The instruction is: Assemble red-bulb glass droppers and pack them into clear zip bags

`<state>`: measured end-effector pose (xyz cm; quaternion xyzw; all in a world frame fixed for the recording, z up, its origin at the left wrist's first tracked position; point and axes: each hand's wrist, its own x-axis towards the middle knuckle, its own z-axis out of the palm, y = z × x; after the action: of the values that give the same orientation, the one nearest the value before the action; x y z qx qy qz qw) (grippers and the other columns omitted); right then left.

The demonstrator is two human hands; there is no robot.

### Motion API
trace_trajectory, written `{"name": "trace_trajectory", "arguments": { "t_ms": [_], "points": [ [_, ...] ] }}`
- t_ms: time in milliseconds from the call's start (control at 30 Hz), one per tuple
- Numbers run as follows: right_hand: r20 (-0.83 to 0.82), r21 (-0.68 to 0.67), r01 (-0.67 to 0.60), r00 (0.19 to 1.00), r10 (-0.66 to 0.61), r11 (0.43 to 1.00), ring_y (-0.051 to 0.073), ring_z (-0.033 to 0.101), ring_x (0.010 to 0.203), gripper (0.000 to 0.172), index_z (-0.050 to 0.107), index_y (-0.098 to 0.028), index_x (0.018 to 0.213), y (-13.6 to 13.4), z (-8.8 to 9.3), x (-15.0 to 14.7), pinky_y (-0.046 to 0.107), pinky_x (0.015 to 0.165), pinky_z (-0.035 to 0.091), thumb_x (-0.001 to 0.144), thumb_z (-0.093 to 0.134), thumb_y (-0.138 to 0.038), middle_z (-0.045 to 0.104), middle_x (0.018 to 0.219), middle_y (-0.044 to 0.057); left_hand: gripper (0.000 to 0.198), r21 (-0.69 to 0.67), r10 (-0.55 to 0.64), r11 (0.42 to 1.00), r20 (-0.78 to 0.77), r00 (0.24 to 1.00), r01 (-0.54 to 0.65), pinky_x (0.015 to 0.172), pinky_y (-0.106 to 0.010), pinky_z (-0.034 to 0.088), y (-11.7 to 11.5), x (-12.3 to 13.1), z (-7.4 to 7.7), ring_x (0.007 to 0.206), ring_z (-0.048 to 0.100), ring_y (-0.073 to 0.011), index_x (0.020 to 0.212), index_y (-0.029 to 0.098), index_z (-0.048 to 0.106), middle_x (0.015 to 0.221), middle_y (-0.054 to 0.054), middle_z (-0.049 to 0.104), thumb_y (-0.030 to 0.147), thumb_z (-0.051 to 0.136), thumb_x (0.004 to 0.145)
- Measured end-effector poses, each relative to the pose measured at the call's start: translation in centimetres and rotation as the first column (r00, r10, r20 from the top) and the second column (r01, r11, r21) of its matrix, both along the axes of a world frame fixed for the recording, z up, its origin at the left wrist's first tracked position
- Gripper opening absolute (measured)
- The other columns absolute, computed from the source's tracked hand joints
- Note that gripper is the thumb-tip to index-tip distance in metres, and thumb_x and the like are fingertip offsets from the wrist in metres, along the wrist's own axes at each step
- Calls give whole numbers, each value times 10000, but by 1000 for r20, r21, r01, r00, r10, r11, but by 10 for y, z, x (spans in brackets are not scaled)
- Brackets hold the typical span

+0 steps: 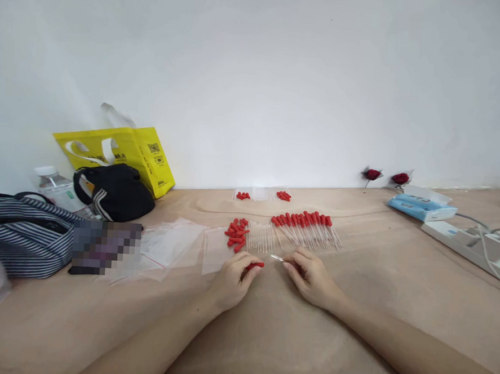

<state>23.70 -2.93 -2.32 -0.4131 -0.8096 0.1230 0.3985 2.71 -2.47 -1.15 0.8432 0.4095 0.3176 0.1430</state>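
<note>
A red rubber bulb (255,264) is pinched in the closed fingers of the left hand (231,279), just below the heap of red bulbs (237,235) on the wooden table (353,306). A clear glass tube (276,258) is gripped at the fingertips of the right hand (312,278), lower right of the heap, its free end pointed at the held bulb and just apart from it. Right of the heap, loose glass tubes (264,237) are laid side by side. Further right, finished droppers (307,223) are fanned in a row. Left of the heap, clear zip bags (170,244) are spread flat, and a yellow bag (120,151) is propped far off on that side.
</note>
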Motion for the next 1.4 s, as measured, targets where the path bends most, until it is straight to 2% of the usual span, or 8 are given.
{"name": "trace_trajectory", "arguments": {
  "t_ms": [133, 300, 467, 633, 867, 1133, 1267, 1400],
  "points": [
    [39, 46, -18, 999, 16, 999, 139, 511, 667, 179, 577, -185, 831, -1, -2, -8, 279, 629, 372, 847, 402, -220, 550, 724, 35, 136, 39, 13, 999, -21, 1000, -12, 716, -288, 406, 0, 1, 0, 771, 544, -161, 871, 178, 589, 809, -27, 624, 204, 462, 830],
    [107, 76, -41, 994, 33, 996, 126, 510, 652, 177, 585, -195, 889, -4, -2, -9, 292, 658, 340, 843, 414, -196, 572, 719, 20, 174, -20, 50, 999, -41, 998, -51, 694, -295, 399, 0, 1, 1, 719, 538, -166, 887, 188, 598, 742, -16, 622, 250, 442, 841],
    [141, 97, -86, 987, 72, 992, 114, 489, 613, 182, 586, -183, 923, -4, -3, -10, 288, 659, 325, 835, 428, -203, 572, 701, 18, 184, -90, 50, 995, 38, 998, -47, 663, -268, 411, 2, 1, 1, 718, 551, -162, 874, 183, 600, 777, -19, 641, 266, 441, 831],
    [100, 94, -123, 988, 113, 988, 101, 470, 570, 159, 594, -175, 843, -5, -5, -14, 276, 646, 314, 829, 442, -219, 551, 648, 3, 168, -120, 44, 992, 127, 991, -28, 641, -248, 421, 4, 0, -1, 703, 561, -153, 830, 171, 607, 760, -21, 644, 271, 474, 805],
    [151, 59, -164, 976, 154, 985, 107, 482, 592, 184, 613, -184, 869, -6, 2, -12, 290, 665, 276, 829, 437, -219, 572, 651, 5, 174, 17, -7, 1000, 74, 997, 5, 643, -273, 410, 1, -1, 3, 677, 531, -156, 778, 173, 597, 694, -25, 609, 259, 450, 818],
    [298, 146, -198, 943, 147, 969, 115, 456, 601, 228, 622, -209, 901, -5, 6, -3, 316, 678, 225, 835, 404, -198, 596, 697, 15, 192, 189, -131, 971, -94, 987, 147, 689, -305, 377, -4, 0, 5, 629, 507, -147, 755, 174, 575, 635, -20, 580, 242, 419, 844],
    [332, 160, -186, 935, 125, 969, 122, 435, 614, 234, 608, -176, 853, -6, 6, -5, 312, 669, 226, 841, 375, -189, 577, 706, 27, 200, 231, -174, 952, -140, 975, 203, 706, -310, 367, -5, 1, 4, 622, 491, -145, 746, 165, 560, 624, -22, 562, 228, 401, 851],
    [324, 152, -171, 939, 114, 973, 125, 426, 618, 247, 593, -166, 819, -8, 6, -9, 305, 660, 233, 851, 350, -195, 567, 707, 33, 205, 257, -166, 944, -177, 970, 208, 750, -338, 348, -6, 2, 4, 618, 484, -143, 732, 159, 553, 618, -20, 562, 219, 395, 846]
  ]
}}
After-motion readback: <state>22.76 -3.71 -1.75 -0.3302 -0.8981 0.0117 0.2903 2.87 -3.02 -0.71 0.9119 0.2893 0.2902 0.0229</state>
